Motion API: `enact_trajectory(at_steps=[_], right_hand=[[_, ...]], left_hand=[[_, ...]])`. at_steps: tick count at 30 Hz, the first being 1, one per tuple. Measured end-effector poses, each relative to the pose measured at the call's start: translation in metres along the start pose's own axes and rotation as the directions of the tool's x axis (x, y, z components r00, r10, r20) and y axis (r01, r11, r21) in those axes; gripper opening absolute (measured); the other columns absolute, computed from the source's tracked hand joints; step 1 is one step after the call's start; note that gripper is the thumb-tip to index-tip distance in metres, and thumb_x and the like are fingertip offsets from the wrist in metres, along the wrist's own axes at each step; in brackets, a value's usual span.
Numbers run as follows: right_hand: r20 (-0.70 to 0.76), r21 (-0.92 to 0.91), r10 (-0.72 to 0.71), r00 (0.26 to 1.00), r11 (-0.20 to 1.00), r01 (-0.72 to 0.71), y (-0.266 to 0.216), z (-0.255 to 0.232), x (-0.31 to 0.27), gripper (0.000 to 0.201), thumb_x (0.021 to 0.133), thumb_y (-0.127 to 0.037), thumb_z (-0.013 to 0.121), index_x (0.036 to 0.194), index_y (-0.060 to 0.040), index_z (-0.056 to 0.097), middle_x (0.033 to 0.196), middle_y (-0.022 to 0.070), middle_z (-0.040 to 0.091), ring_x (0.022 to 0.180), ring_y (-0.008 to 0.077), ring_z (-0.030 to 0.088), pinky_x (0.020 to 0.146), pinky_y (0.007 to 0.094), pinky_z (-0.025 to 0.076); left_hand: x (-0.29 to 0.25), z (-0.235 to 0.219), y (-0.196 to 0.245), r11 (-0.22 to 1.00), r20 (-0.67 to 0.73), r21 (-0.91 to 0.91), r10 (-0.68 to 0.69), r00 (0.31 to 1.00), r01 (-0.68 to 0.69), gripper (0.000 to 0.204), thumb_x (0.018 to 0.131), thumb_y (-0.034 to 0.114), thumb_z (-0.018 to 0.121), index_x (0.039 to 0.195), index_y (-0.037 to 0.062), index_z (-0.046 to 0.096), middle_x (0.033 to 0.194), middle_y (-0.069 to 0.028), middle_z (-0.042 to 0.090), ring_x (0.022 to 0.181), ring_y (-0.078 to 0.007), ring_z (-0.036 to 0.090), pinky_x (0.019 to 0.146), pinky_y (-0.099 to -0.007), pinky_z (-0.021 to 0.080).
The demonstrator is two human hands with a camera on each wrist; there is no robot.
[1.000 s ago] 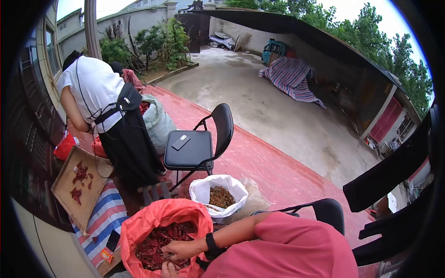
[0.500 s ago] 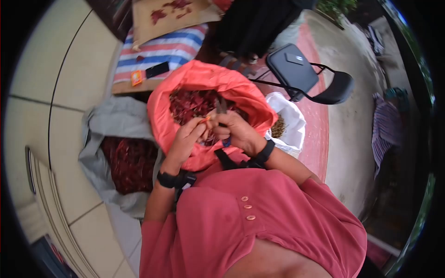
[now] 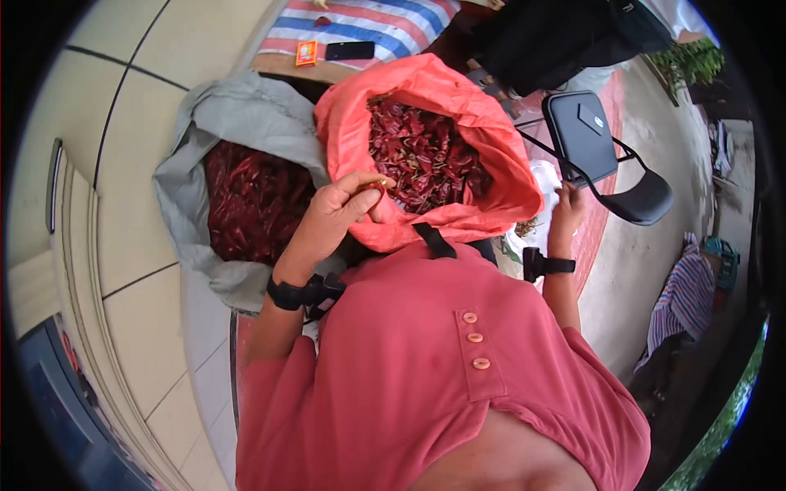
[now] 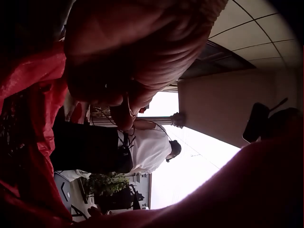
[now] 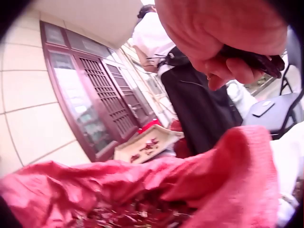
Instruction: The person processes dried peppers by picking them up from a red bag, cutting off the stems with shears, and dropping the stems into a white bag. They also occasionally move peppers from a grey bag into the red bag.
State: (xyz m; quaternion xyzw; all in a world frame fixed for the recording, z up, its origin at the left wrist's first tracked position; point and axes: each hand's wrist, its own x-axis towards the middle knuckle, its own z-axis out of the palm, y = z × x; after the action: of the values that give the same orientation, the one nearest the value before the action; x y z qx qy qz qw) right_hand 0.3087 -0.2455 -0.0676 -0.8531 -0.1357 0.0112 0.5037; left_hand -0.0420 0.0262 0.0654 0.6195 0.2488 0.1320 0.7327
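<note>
In the head view my left hand (image 3: 332, 214) is over the near left rim of the red bag (image 3: 348, 102), thumb and forefinger pinching a small dried red chili (image 3: 375, 188). Dried red chilies with pale stems (image 3: 422, 155) lie inside that bag. My right hand (image 3: 566, 214) is out to the right, over the white bag (image 3: 544, 176). The right wrist view shows its fingers curled round dark scissors (image 5: 256, 61), mostly hidden by the hand.
A grey sack (image 3: 246, 106) of dark red chilies stands left of the red bag. Beyond are a striped cloth (image 3: 409, 37) with a phone (image 3: 350, 51) and an orange packet (image 3: 306, 53). A black folding chair (image 3: 589, 135) and a standing person (image 5: 190, 90) are ahead.
The head view has tilted down. My hands, together over the red bag half a second ago, are apart: the right, with the scissors, has moved right to the white bag.
</note>
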Motion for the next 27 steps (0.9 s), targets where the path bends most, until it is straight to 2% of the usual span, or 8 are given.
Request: enact_trajectory(at_steps=[4, 6, 7, 10, 12, 16, 20, 27], right_hand=[[0.001, -0.331, 0.016, 1.000, 0.944, -0.015, 0.136, -0.039, 0.008, 0.011, 0.083, -0.006, 0.056, 0.090, 0.0001, 0.062, 0.073, 0.0055, 0.062, 0.049, 0.0071, 0.043, 0.047, 0.0239, 0.036], [-0.020, -0.297, 0.311, 0.950, 0.906, -0.303, 0.139, -0.052, 0.006, 0.014, 0.077, -0.005, 0.059, 0.089, 0.0014, 0.063, 0.080, 0.0102, 0.066, 0.072, 0.0186, 0.061, 0.068, 0.0321, 0.048], [-0.052, -0.389, 0.151, 0.987, 0.907, -0.159, 0.131, -0.050, 0.008, 0.013, 0.082, -0.006, 0.058, 0.093, 0.0013, 0.062, 0.085, 0.0101, 0.065, 0.076, 0.0183, 0.061, 0.073, 0.0305, 0.048], [0.064, 0.088, 0.074, 0.995, 0.993, -0.080, 0.033, -0.018, -0.003, 0.013, 0.088, -0.007, 0.058, 0.097, 0.0002, 0.062, 0.090, 0.0080, 0.064, 0.080, 0.0150, 0.060, 0.076, 0.0284, 0.047], [0.276, 0.039, -0.045, 0.960, 0.999, 0.035, -0.031, 0.013, -0.016, 0.013, 0.092, -0.009, 0.057, 0.100, -0.0014, 0.063, 0.092, 0.0048, 0.063, 0.084, 0.0105, 0.057, 0.077, 0.0257, 0.045], [0.804, 0.241, -0.091, 0.588, 0.953, -0.181, -0.155, 0.071, -0.051, 0.020, 0.086, -0.011, 0.066, 0.105, -0.0016, 0.064, 0.094, 0.0022, 0.063, 0.087, 0.0086, 0.056, 0.078, 0.0227, 0.044], [0.857, 0.441, -0.425, 0.291, 0.898, 0.014, -0.228, 0.104, -0.074, 0.016, 0.084, -0.007, 0.069, 0.099, -0.0050, 0.065, 0.086, 0.0013, 0.060, 0.081, 0.0076, 0.055, 0.070, 0.0228, 0.044], [0.877, 0.457, -0.391, 0.278, 0.858, -0.235, -0.217, 0.120, -0.084, 0.008, 0.086, -0.010, 0.066, 0.088, -0.0055, 0.060, 0.075, -0.0024, 0.056, 0.068, 0.0065, 0.050, 0.062, 0.0221, 0.041]], left_hand=[[-0.002, -0.010, -0.008, 0.999, -0.082, 0.038, -0.007, 0.997, 0.010, 0.023, 0.096, 0.014, 0.053, 0.114, 0.0033, 0.062, 0.081, 0.0019, 0.058, 0.073, -0.0034, 0.051, 0.064, -0.0184, 0.039], [-0.006, -0.020, -0.008, 0.997, -0.155, 0.071, -0.030, 0.987, 0.041, 0.023, 0.096, 0.013, 0.054, 0.115, 0.0036, 0.062, 0.084, 0.0014, 0.060, 0.075, -0.0028, 0.051, 0.064, -0.0181, 0.041], [-0.009, -0.028, -0.011, 0.994, -0.201, 0.096, -0.032, 0.979, 0.052, 0.024, 0.095, 0.013, 0.054, 0.116, 0.0036, 0.062, 0.083, 0.0016, 0.059, 0.074, -0.0026, 0.051, 0.063, -0.0180, 0.041], [-0.017, -0.041, -0.008, 0.982, -0.276, 0.165, -0.041, 0.960, 0.089, 0.025, 0.094, 0.014, 0.054, 0.116, 0.0034, 0.062, 0.080, 0.0031, 0.058, 0.071, -0.0023, 0.049, 0.062, -0.0182, 0.039], [-0.017, -0.035, -0.005, 0.977, -0.269, 0.185, -0.049, 0.962, 0.102, 0.025, 0.094, 0.015, 0.054, 0.116, 0.0038, 0.062, 0.079, 0.0035, 0.057, 0.071, -0.0024, 0.048, 0.062, -0.0182, 0.039], [0.000, -0.004, 0.001, 0.972, -0.162, 0.199, -0.093, 0.982, 0.125, 0.025, 0.096, 0.020, 0.054, 0.110, 0.0029, 0.063, 0.075, 0.0023, 0.056, 0.066, -0.0056, 0.048, 0.062, -0.0213, 0.042], [0.008, 0.011, -0.008, 0.975, -0.130, 0.196, -0.084, 0.988, 0.109, 0.026, 0.096, 0.022, 0.055, 0.109, 0.0019, 0.063, 0.069, 0.0018, 0.051, 0.063, -0.0054, 0.046, 0.058, -0.0216, 0.039], [0.003, 0.014, -0.008, 0.948, -0.041, 0.303, -0.092, 0.995, 0.100, 0.022, 0.094, 0.020, 0.055, 0.101, 0.0005, 0.063, 0.069, 0.0003, 0.053, 0.063, -0.0063, 0.048, 0.059, -0.0237, 0.041]])
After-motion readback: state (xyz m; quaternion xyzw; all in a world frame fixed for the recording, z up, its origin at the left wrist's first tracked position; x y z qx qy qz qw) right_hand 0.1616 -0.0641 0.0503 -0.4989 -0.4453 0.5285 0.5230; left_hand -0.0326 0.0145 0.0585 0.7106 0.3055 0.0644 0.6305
